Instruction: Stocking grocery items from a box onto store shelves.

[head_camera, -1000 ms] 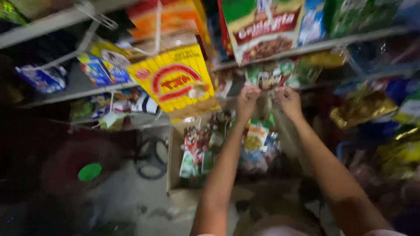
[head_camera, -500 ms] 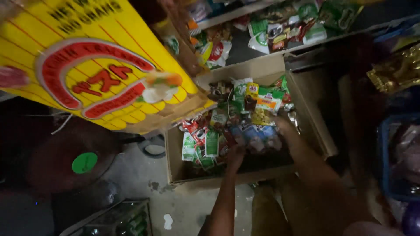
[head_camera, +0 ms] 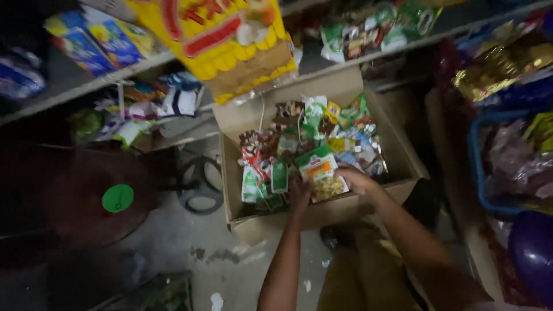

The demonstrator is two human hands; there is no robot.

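An open cardboard box [head_camera: 397,144] sits on the floor, filled with several small snack packets. Both my hands reach into its near side. My left hand [head_camera: 299,193] and my right hand [head_camera: 356,179] together hold a green, orange and white packet [head_camera: 322,175] at its two sides, just above the other packets. A strip of red and green sachets [head_camera: 259,167] lies at the box's left.
A big yellow and red bag [head_camera: 222,40] hangs from the shelf above the box. Shelves [head_camera: 115,78] of packets run along the top. A dark round container with a green sticker [head_camera: 118,198] stands at the left, a blue basket [head_camera: 478,167] at the right.
My hands came down from the shelf into the box a second ago. They now grip one packet at the box's near side, and the view has tilted down toward the floor.
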